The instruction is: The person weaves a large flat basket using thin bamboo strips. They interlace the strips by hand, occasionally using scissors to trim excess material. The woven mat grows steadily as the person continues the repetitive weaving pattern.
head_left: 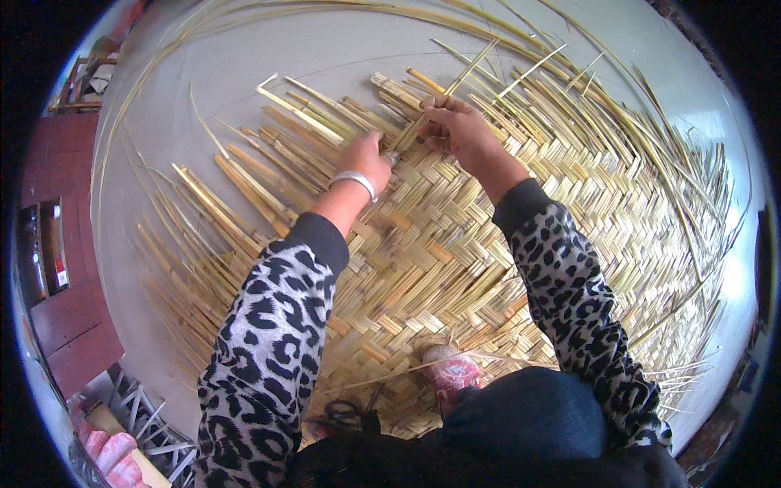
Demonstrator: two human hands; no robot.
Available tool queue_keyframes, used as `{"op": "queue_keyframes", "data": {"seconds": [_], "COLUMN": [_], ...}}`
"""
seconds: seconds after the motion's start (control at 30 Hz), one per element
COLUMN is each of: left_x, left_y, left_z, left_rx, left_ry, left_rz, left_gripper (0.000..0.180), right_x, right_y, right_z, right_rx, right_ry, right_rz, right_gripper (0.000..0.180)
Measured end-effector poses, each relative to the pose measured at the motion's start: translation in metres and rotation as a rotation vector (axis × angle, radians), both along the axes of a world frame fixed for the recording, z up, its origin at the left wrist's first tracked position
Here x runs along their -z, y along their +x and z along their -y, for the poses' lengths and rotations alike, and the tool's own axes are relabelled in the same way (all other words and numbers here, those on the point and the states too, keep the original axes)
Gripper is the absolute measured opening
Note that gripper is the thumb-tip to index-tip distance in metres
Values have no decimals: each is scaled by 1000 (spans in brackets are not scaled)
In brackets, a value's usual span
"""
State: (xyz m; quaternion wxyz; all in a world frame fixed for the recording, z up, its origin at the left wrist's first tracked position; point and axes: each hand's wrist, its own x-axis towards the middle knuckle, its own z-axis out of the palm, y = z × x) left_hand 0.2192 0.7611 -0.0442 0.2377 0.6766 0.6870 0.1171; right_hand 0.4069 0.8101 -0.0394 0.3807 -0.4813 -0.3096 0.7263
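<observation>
A large herringbone mat (423, 244) of flat, pale yellow and green split-reed strips lies under my arms, its unwoven strip ends fanning out along the far and left edges. At the far edge of the weave, my right hand (464, 134) is closed in a pinch on a reed strip (473, 67) that slants up to the right. The strip's lower part runs toward my left hand (364, 165), which wears a silver bangle (356, 180). Its fingers are curled down at the weave's edge, against the strips; their tips are partly hidden.
Long, thin strips (342, 6) arch over the grey floor (236, 61) beyond the mat. Dark-handled scissors (346, 411) lie on the mat near my body, close to a red-and-white shoe (451, 370). Dark red furniture (69, 244) stands at the left, with a metal rack (146, 415) nearer me.
</observation>
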Motion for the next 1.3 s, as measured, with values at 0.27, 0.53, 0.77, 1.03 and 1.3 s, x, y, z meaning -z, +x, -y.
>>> {"op": "queue_keyframes", "data": {"seconds": [0.27,0.53,0.77,1.03,1.3], "left_x": [-8,-20,-21,-36,-22], "left_y": [-3,-7,3,20,26], "left_z": [-36,-31,-15,10,18], "left_rx": [-108,-172,-120,-292,-638], "left_ry": [-581,-594,-340,9,15], "left_rz": [257,430,242,194,475], "left_gripper": [20,26,29,27,33], "right_x": [-15,-18,-20,11,-18], "right_y": [21,21,34,-30,-39], "right_z": [7,2,-28,-101,-102], "right_rx": [-85,-103,-315,-395,-954], "right_ry": [-58,19,245,691,381], "right_rz": [-121,-68,240,951,445], "right_gripper": [14,17,21,47,45]}}
